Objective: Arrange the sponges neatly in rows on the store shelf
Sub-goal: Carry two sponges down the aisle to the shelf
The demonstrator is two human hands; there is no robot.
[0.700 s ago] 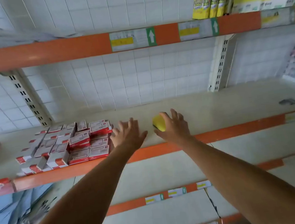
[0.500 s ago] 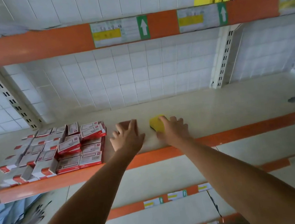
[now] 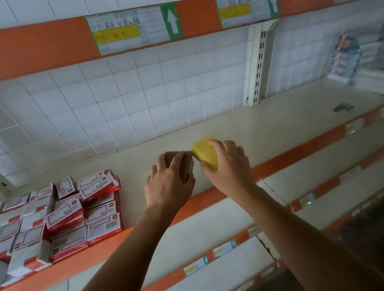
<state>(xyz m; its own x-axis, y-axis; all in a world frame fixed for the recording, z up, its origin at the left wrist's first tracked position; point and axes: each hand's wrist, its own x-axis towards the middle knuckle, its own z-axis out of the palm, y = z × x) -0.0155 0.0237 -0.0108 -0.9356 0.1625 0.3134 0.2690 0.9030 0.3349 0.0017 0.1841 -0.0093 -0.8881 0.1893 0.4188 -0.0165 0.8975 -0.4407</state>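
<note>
Looking down from the head view, the left hand (image 3: 167, 187) curls over a brown sponge (image 3: 188, 160) and the right hand (image 3: 230, 167) grasps a yellow sponge (image 3: 204, 152), side by side on the shelf (image 3: 281, 129) near its front edge. A crooked push could skew the row or knock one off.
</note>
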